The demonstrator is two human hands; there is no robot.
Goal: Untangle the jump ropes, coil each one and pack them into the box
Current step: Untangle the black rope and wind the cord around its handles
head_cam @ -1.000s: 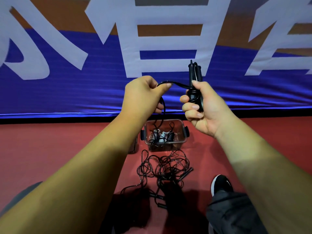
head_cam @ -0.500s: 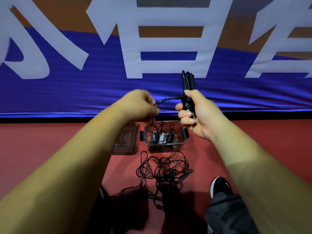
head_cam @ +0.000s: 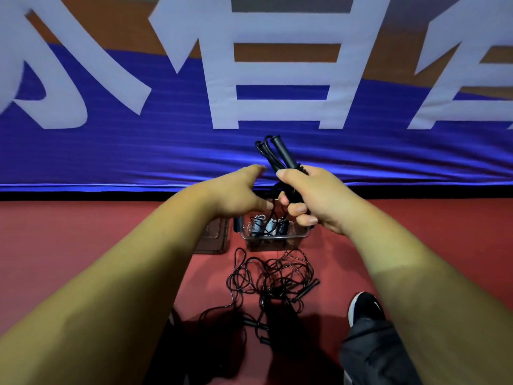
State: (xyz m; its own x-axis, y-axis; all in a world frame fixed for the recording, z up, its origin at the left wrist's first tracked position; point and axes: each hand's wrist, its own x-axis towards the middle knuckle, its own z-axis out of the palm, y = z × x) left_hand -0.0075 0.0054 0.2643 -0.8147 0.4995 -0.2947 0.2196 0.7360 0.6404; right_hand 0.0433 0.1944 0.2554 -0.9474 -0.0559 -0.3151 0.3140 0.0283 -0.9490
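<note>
One rope [head_cam: 280, 157] sits bundled in our right hand [head_cam: 316, 198], whose fingers curl round the handles and folded loops, raised above the box [head_cam: 277, 238]. Compared with one second ago, the bundle tilts left instead of standing upright. The strand that ran across to our left hand [head_cam: 238, 190] is no longer stretched between the hands. The left hand now lies just beside the bundle, thumb up and fingers reaching under it. We cannot tell whether it pinches the rope's free end or only touches it.

We judge the wrap on this rope to be nearly finished. What is left for it is to secure the end and lower the bundle into the box.

The box stands open on the floor [head_cam: 83, 245] and already holds coiled ropes [head_cam: 269, 227], some with pale parts. Its lid [head_cam: 213, 237] lies just left of it. A tangle [head_cam: 272, 279] of black rope lies on the floor nearer us, so untangling is not yet complete. A shoe [head_cam: 363, 309] rests to the right of the tangle.
</note>
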